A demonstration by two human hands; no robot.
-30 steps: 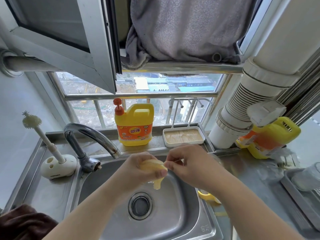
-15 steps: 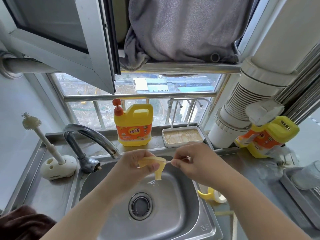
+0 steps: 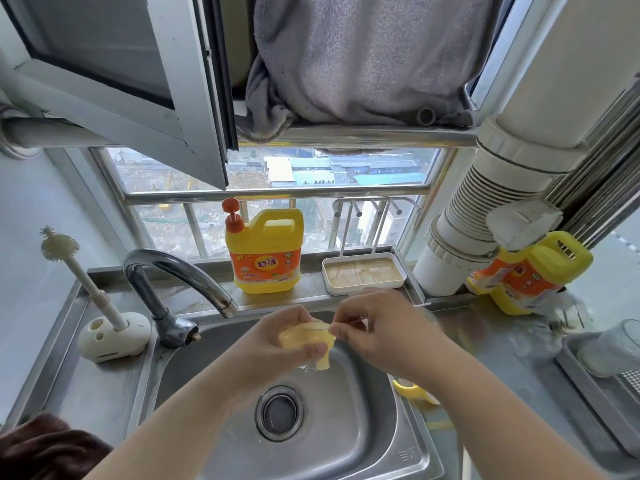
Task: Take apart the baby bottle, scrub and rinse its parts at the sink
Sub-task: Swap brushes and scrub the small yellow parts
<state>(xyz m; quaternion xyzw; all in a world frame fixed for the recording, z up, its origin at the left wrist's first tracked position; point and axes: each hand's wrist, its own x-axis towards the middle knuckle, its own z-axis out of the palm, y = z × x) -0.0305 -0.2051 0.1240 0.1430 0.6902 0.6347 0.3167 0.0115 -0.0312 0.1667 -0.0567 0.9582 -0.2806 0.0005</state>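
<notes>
My left hand (image 3: pixel 277 336) grips the yellow nipple (image 3: pixel 306 339) mid-frame over the sink (image 3: pixel 349 434); my right hand (image 3: pixel 375 327) pinches a thin stick (image 3: pixel 351 319) at its rim.

Both hands, left (image 3: pixel 277 337) and right (image 3: pixel 377 327), meet with fingers curled.

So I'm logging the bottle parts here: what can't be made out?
- Thin tool pinched by right hand: too small, blurred.
- Yellow nipple: part covered by left hand fingers.
- Yellow part beside sink: right forearm hides most.
- Clear container: cut by right edge.
</notes>
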